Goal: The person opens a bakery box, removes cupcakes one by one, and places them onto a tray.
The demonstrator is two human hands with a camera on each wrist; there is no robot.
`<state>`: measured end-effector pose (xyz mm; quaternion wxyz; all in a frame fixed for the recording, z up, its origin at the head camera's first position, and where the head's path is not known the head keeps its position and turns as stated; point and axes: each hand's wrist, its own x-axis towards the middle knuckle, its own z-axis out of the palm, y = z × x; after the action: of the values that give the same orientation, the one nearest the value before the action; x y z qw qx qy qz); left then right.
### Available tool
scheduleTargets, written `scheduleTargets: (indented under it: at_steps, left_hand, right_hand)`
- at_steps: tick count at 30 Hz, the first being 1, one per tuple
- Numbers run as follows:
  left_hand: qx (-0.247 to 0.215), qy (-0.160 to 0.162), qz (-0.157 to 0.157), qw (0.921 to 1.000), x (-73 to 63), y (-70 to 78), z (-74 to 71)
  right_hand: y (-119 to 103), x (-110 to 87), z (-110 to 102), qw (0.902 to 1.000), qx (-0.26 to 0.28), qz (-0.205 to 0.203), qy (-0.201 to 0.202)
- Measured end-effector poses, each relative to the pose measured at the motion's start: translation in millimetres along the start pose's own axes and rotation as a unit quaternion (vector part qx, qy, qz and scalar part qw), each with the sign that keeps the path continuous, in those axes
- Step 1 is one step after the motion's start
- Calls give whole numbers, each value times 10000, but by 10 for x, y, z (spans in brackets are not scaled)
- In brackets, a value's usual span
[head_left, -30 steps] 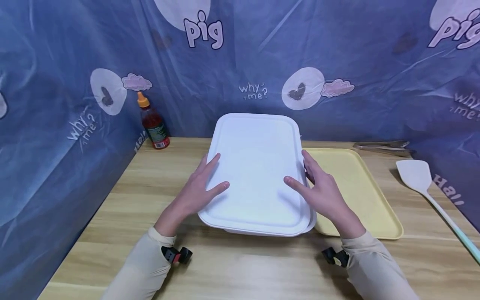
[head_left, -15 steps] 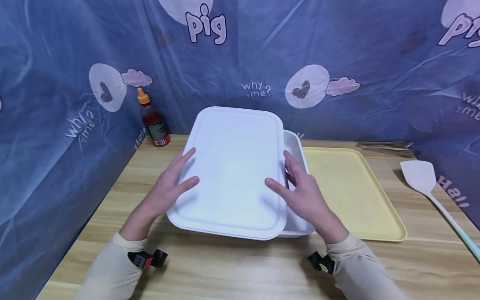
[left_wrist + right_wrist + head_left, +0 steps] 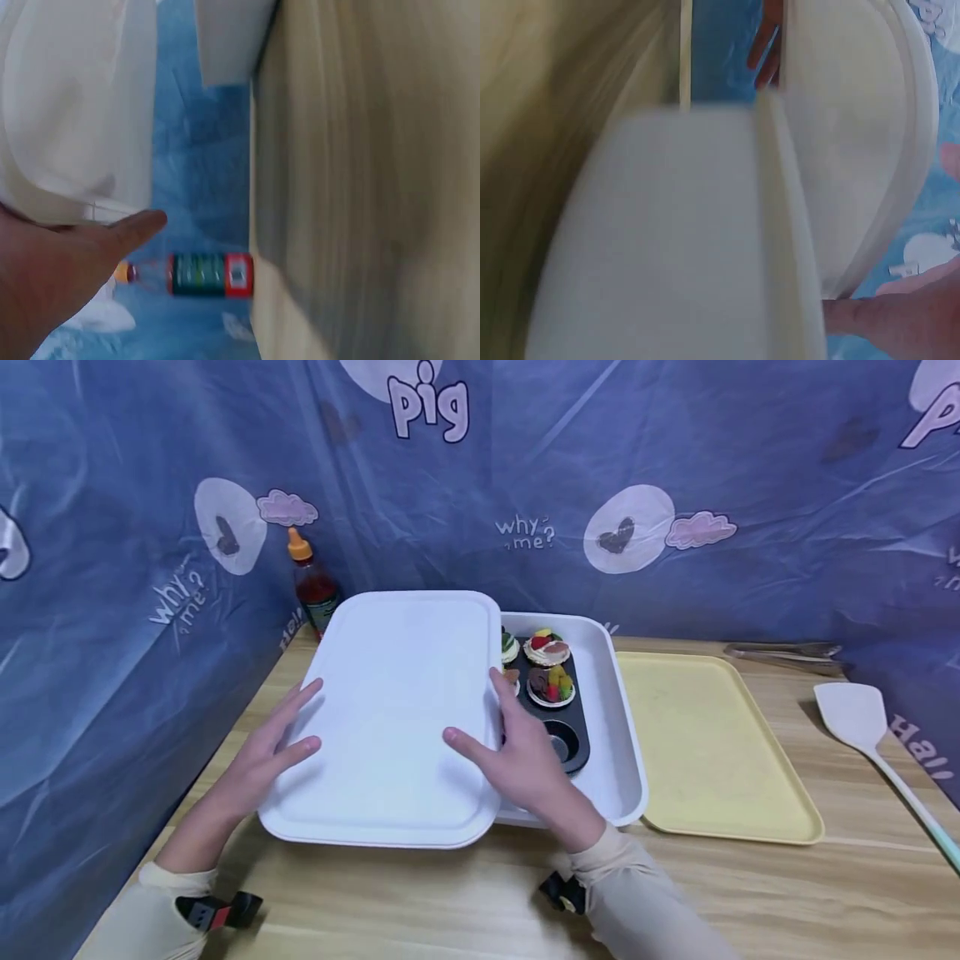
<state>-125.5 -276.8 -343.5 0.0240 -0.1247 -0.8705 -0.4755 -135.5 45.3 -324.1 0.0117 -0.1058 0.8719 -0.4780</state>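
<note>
Head view: the white lid (image 3: 397, 718) is raised clear of the table (image 3: 375, 897) and hides the left part of the white box (image 3: 628, 760), where a dark muffin tin (image 3: 577, 714) carries cupcakes (image 3: 551, 685). Left hand (image 3: 258, 764) and right hand (image 3: 521, 764) grip its opposite long edges, thumbs over the top (the fingers underneath are mostly hidden). It looks light, stiff and rather slick, probably plastic, so those edges, near mid-length, seem the surest hold.
</note>
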Motion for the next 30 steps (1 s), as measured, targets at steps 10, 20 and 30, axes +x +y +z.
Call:
scheduleTargets:
  at_steps: [10,20,30]
  left_hand:
    - [624,352,267,9971,-266,-502,-357]
    - [802,454,245,9954,-516,-846,-555]
    - [1098,211,-74,9937,-610,-917,-584]
  right_hand:
    - [-258,28,612,9970,562,92,-521]
    - [-350,49,1083,9910,771,241,-1070]
    - [-215,52,1324,9907,326,613,-1171]
